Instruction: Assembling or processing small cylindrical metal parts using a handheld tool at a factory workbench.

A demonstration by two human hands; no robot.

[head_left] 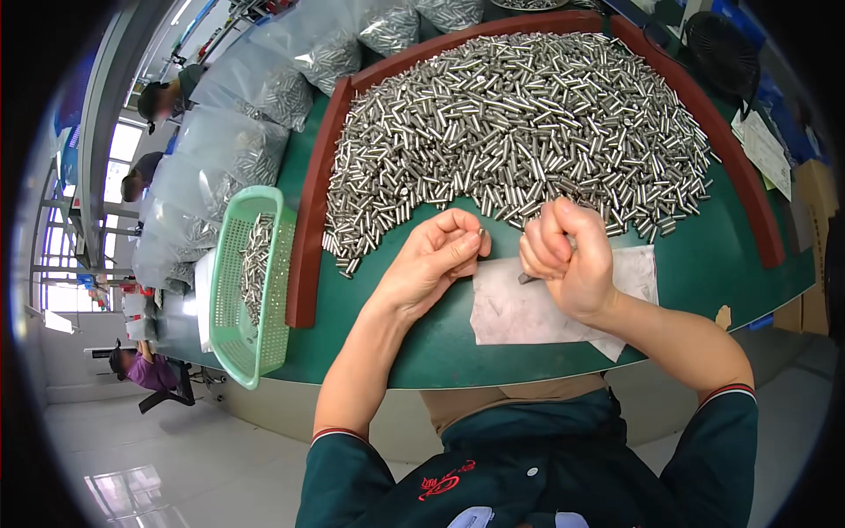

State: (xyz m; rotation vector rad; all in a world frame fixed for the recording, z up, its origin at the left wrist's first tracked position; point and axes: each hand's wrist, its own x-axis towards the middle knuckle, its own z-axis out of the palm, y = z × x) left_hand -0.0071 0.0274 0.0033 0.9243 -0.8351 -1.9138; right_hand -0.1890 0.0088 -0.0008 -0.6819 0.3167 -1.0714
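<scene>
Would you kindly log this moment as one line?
left hand: pinching, contents unclear | right hand: fist over white sheet, grey piece showing | metal pins: heaped on green table | basket: pins inside

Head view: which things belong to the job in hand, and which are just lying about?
Likely the job: pins, rails around them, sheet beneath the right hand, basket with similar pins, possibly the bags.

Seemingly lying about: scrap, papers, carton.

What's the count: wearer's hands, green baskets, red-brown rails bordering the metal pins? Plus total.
Wearer's left hand and right hand: 2
Green basket: 1
Red-brown rails: 3
Total: 6
Metal pins: too many to count, excluded.
</scene>
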